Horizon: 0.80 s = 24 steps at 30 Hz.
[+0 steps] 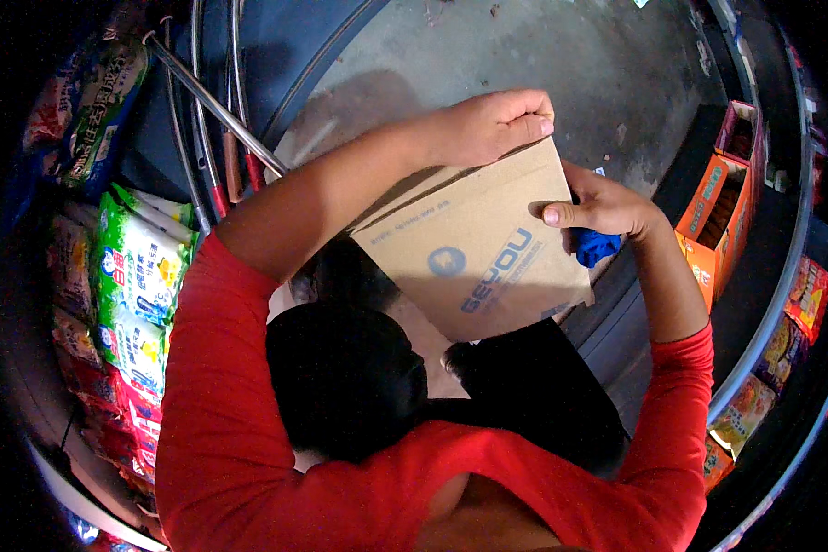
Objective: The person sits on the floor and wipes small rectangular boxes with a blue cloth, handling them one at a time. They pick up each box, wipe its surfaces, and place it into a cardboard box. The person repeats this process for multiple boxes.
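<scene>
A brown cardboard box point(483, 241) with blue printing is tilted in front of my body, above my lap. The curled fingers of my left hand point(507, 124) grip its upper edge near the top corner. My right hand point(593, 203) holds the right side, thumb on the printed face and the other fingers mostly hidden behind the cardboard. Against the box's right edge, just below my right hand, is a bunched blue cloth point(597, 247); whether the hidden fingers hold it, I cannot tell.
Green and white detergent bags point(141, 269) line the shelf at left, with several metal poles point(214, 103) beyond them. Open orange cartons point(711, 214) stand on a low shelf at right, near colourful food packets point(748, 414). Concrete floor point(455, 55) shows ahead.
</scene>
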### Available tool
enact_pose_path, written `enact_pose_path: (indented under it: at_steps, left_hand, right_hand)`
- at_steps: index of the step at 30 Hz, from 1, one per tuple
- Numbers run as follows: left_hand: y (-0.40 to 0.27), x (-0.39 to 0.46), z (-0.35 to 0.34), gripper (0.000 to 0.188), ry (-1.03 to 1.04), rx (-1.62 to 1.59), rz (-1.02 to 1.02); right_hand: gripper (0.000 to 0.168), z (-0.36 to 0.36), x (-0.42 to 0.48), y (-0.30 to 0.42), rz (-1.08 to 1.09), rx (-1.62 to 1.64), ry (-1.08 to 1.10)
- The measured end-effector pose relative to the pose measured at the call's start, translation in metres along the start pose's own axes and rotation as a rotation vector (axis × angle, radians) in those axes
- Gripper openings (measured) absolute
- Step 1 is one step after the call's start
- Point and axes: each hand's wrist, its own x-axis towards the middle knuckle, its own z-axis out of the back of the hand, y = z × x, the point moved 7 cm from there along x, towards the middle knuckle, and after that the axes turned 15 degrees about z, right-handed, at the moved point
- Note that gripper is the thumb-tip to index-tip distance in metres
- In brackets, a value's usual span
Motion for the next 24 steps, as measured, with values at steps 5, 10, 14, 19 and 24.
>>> enact_pose_path:
  at_steps: [5, 10, 14, 19, 24]
  left_hand:
    - [0.009, 0.003, -0.007, 0.028, -0.068, -0.073, 0.024]
    - [0.006, 0.007, -0.011, 0.041, 0.051, -0.119, 0.085]
    - [0.005, -0.002, -0.018, 0.053, 0.076, -0.294, 0.175]
    - [-0.006, -0.004, -0.026, 0.065, 0.112, -0.207, 0.101]
    - [0.000, -0.004, -0.029, 0.073, 0.077, -0.209, 0.137]
  right_hand:
    - [0.078, -0.001, 0.000, 0.004, 0.007, 0.027, -0.007]
    - [0.071, 0.003, -0.002, -0.010, -0.098, 0.095, -0.052]
    - [0.069, 0.001, -0.003, -0.003, -0.056, 0.094, -0.021]
    - [0.067, -0.004, -0.006, 0.000, -0.031, 0.030, 0.042]
    - [0.070, -0.010, -0.011, -0.004, -0.023, 0.008, 0.026]
